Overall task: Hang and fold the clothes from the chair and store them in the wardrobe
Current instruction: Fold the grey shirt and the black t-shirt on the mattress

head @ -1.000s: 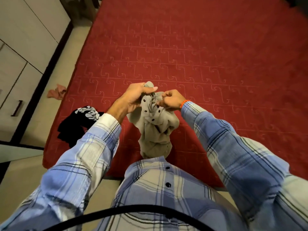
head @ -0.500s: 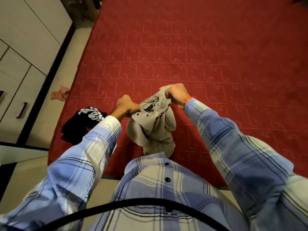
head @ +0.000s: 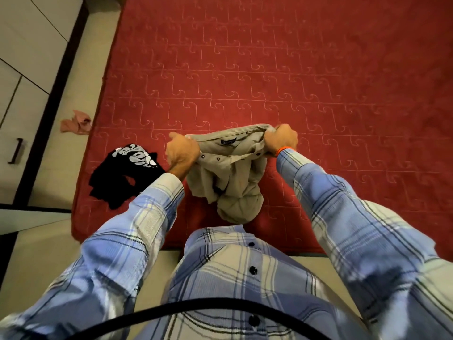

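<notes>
Head view: left hand [head: 182, 153] and right hand [head: 280, 141] clamp limp, light beige shirt [head: 228, 177] at shoulders; cloth sags below both grips.

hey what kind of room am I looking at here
Most likely a bedroom: a wide bed with a red quilted cover, pale wardrobe doors with a dark handle beside it, and a black printed garment lying on the bed.

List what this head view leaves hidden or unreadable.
- Beige shirt: lower part bunched, shape hidden by its own folds.
- Left hand, right hand: fingers curled into cloth.
- Black garment: print partly folded under.
- Wardrobe: cut by left edge.
</notes>
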Motion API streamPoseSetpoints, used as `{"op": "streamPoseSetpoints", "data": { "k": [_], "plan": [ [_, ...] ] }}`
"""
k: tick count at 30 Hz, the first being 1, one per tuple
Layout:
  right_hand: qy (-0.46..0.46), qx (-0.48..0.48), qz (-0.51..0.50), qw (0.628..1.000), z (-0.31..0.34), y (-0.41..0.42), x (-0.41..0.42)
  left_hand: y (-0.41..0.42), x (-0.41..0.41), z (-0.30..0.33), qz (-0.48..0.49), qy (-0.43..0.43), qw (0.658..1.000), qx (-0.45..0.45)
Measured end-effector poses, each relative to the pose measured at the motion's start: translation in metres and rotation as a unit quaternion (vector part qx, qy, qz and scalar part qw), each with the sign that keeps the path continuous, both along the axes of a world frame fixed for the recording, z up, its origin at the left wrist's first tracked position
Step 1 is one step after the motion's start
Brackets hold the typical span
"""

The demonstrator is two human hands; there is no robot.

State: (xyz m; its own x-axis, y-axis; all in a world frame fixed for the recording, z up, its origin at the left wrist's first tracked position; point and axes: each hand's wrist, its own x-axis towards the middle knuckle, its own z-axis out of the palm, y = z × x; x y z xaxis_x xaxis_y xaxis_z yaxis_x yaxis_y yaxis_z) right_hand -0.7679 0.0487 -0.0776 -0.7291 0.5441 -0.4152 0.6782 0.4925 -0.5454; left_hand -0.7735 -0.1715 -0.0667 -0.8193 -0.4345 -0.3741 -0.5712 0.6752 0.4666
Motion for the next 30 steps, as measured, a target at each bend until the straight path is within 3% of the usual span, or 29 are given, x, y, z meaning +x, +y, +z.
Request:
{"op": "streamPoseSetpoints", "data": {
  "k": [4, 7, 10, 13, 17, 21, 26, 28, 30],
  "plan": [
    [-0.027, -0.043, 0.014, 0.999, -0.016, 0.0, 0.004, -0.003, 0.003, -0.013, 0.027, -0.037, 0.998, 0.031],
    [-0.037, -0.08, 0.035, 0.995, -0.03, -0.003, 0.005, -0.007, 0.005, -0.033, 0.076, -0.058, 0.984, 0.148],
    [-0.041, -0.113, 0.054, 0.991, -0.045, -0.008, 0.0, -0.005, 0.013, -0.048, 0.184, -0.058, 0.934, 0.302],
    [-0.05, -0.171, 0.045, 0.983, -0.073, -0.013, -0.016, 0.002, 0.017, -0.063, 0.26, -0.036, 0.879, 0.398],
    [-0.036, -0.216, 0.074, 0.973, -0.139, -0.021, -0.058, 0.0, 0.004, -0.103, 0.327, 0.022, 0.83, 0.45],
    [0.016, -0.241, 0.078, 0.967, -0.149, -0.046, -0.091, -0.011, -0.026, -0.139, 0.352, 0.055, 0.805, 0.475],
    [0.101, -0.298, 0.088, 0.945, -0.19, -0.067, -0.136, -0.025, -0.075, -0.164, 0.366, 0.13, 0.736, 0.554],
    [0.095, -0.316, 0.126, 0.935, -0.195, -0.075, -0.138, -0.026, -0.086, -0.179, 0.334, 0.13, 0.765, 0.535],
    [0.059, -0.275, 0.196, 0.939, -0.196, -0.083, -0.129, -0.025, -0.086, -0.2, 0.276, 0.096, 0.853, 0.433]
  ]
}}
